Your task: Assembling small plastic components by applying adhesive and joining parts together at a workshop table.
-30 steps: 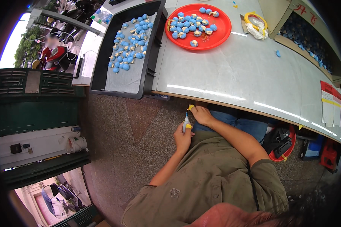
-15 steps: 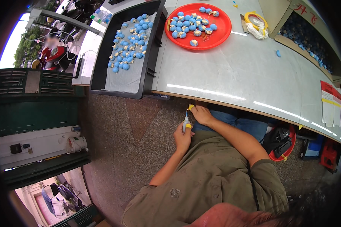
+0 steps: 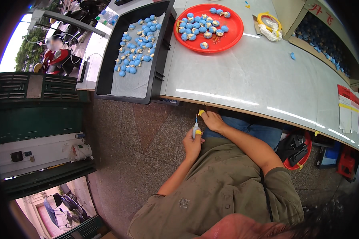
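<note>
My left hand [image 3: 192,146] is closed round a small white squeeze bottle [image 3: 195,130] held upright below the table edge. A thin blue nozzle [image 3: 196,120] rises from its top. Beside the nozzle tip, my right hand [image 3: 212,120] has its fingers pressed together; whatever they may hold is too small or hidden to name. Both hands wear yellow finger covers, one [image 3: 202,112] on the right and one [image 3: 198,132] on the left. On the table, a red round tray [image 3: 231,40] bears several blue ribbed balls [image 3: 202,29] with cream-coloured parts.
At the table's left, a black bin [image 3: 158,75] lined with pale sheet holds more blue balls. A roll of yellow tape [image 3: 269,20] lies near a box [image 3: 327,47] of blue pieces. A red basin [image 3: 305,153] with black items stands on the floor at right.
</note>
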A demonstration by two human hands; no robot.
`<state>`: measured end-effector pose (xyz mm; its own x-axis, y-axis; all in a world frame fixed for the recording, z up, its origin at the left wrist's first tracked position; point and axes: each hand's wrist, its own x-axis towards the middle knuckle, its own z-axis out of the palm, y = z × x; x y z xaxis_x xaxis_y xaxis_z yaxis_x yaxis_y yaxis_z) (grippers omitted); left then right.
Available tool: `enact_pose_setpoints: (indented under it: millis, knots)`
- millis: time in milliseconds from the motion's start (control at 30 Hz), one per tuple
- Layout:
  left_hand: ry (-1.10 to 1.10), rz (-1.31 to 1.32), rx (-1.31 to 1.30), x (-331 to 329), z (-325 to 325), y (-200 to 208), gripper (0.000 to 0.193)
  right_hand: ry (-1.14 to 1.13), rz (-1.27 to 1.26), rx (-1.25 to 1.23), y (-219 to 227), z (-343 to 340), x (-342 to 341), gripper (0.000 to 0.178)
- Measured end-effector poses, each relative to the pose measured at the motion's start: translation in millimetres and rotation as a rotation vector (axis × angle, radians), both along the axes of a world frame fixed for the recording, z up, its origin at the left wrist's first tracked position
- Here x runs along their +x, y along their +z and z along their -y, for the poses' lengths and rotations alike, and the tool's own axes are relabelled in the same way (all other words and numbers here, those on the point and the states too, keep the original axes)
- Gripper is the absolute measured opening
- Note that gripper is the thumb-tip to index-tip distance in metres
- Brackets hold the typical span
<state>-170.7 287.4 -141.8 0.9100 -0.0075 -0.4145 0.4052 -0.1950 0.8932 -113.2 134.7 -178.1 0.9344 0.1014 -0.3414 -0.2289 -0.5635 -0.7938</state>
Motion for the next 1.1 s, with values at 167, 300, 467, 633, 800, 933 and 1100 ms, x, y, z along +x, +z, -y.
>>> enact_pose_setpoints:
  millis: [167,300,467,633,800,933,1100]
  knots:
    - [0.014,-0.015,-0.041,1.5,-0.2,-3.4,0.027,-0.055,0.035,0.002,-4.8,8.7,-1.5,0.030]
    - [0.042,-0.027,-0.052,5.2,-5.7,-6.1,0.026,-0.200,0.297,0.049,-34.7,4.4,0.8,0.027]
    - [0.042,-0.125,0.008,20.3,-10.3,-11.1,0.027,-0.345,0.233,0.238,-50.3,7.7,4.8,0.033]
    - [0.045,-0.197,0.046,35.7,-22.0,-9.8,0.027,-0.455,0.045,0.428,-41.8,6.5,6.5,0.041]
    - [0.043,-0.227,0.077,42.4,-30.0,-14.9,0.027,-0.418,0.081,0.372,-44.2,8.2,6.6,0.041]
    - [0.042,-0.231,0.086,44.3,-30.1,-14.2,0.029,-0.382,0.124,0.336,-40.7,8.8,5.0,0.039]
    - [0.022,-0.222,0.102,45.1,-30.8,-17.8,0.029,-0.388,0.144,0.328,-45.5,7.6,5.3,0.038]
